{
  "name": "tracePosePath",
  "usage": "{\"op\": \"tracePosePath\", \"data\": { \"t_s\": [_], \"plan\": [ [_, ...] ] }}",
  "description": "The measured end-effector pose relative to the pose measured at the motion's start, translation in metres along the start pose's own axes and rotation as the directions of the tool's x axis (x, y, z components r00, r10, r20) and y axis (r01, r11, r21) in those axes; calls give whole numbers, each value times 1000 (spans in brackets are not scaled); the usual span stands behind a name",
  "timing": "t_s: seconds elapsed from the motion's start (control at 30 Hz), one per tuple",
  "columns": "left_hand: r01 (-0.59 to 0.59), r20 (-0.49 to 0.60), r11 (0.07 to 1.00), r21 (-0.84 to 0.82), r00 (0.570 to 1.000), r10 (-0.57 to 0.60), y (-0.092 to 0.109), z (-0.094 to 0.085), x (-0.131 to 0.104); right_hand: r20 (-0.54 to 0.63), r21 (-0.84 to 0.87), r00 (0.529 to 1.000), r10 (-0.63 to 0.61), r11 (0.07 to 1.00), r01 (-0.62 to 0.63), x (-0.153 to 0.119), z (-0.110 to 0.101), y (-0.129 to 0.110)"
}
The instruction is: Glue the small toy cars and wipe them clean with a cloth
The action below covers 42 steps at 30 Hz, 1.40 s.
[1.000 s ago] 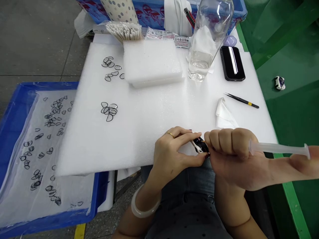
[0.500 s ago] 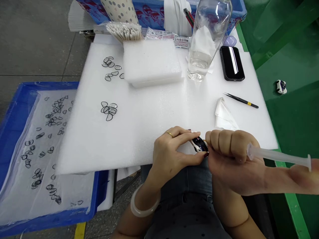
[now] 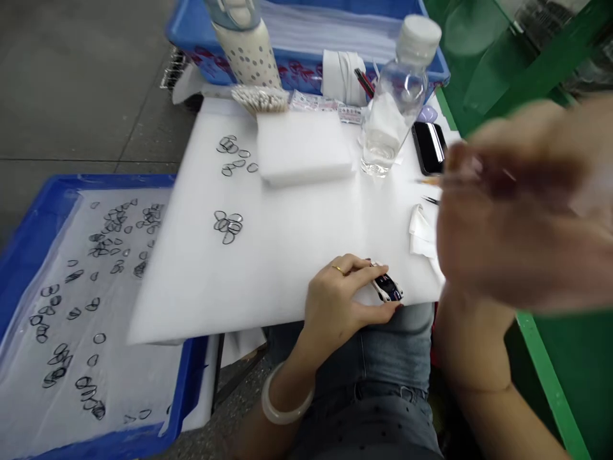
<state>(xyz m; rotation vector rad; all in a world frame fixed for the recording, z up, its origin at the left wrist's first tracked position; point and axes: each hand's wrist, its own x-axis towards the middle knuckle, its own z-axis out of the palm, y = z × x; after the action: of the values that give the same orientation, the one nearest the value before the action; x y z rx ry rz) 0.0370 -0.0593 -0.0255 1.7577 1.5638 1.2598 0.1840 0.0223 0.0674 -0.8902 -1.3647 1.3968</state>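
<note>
My left hand [image 3: 340, 306] pinches a small white and dark blue toy car [image 3: 387, 289] at the near edge of the white foam sheet [image 3: 297, 255], above my lap. My right hand [image 3: 507, 223] is lifted close to the camera on the right and is heavily blurred. Its fingers look curled around the syringe, of which only a thin tip [image 3: 428, 181] pokes out to the left. The right hand is well clear of the car.
Black rings lie in small heaps [image 3: 227, 225] on the sheet and scattered in a blue tray [image 3: 29, 223] at the left. A foam block [image 3: 304, 147], clear bottle [image 3: 393, 108], phone [image 3: 428, 147], cotton swabs [image 3: 261, 98] and folded wipe [image 3: 421, 233] stand farther back. Green frame [image 3: 550, 383] at right.
My right hand has left the car and swung up and to the right toward the camera. The view has tilted up. My left hand still holds the car in place.
</note>
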Motion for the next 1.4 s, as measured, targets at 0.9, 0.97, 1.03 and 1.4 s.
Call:
{"op": "tracePosePath", "data": {
  "t_s": [0.9, 0.97, 1.03, 1.4],
  "plan": [
    [-169, 218, 958, 231, 969, 118, -5, -4, -1, 151, -272, 988, -43, 959, 84, 166, 84, 58],
    [-230, 315, 924, 304, 940, 131, 1, -9, 1, 175, -397, 979, -102, 903, 165, 161, 79, 57],
    [-282, 392, 887, 366, 911, 129, 6, -15, 2, 236, -547, 963, -129, 802, 241, 154, 72, 56],
    [408, -267, 835, -369, 814, -516, -16, -77, 84, 295, -745, 955, 5, 627, 227, 153, 52, 60]
  ]
}}
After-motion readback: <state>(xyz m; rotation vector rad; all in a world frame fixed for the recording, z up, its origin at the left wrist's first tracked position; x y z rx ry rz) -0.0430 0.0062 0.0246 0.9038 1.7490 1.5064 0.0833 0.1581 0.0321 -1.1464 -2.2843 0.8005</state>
